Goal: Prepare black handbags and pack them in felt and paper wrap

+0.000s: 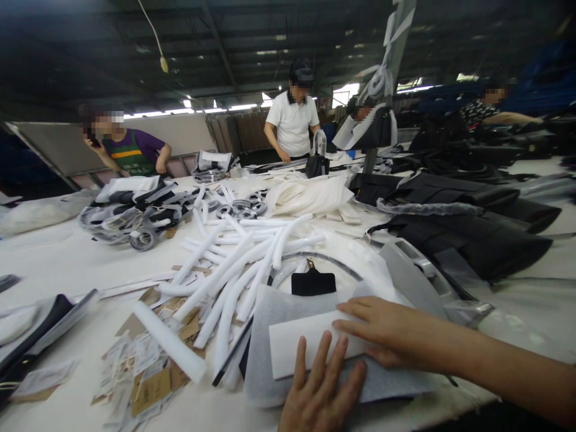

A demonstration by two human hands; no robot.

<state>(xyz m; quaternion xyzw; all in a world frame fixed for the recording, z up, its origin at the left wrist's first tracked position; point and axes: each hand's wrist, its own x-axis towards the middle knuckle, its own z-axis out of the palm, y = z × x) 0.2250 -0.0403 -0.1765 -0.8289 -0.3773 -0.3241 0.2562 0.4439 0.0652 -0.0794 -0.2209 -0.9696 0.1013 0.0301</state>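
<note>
My left hand [320, 390] lies flat and open, fingers spread, on a white rectangular card [292, 345] at the table's near edge. My right hand [382, 330] reaches in from the right and rests open on the same card's right end. The card sits on a grey foam sheet [265, 366]. Just beyond it a small black tab with a metal clip [313, 282] lies on a black strap loop.
Several white foam tubes [234, 270] fan out across the table's middle. Brown card tags [153, 384] litter the near left. Black bags [472, 234] pile up at the right, coiled straps [130, 225] at the left. Three people stand at the far side.
</note>
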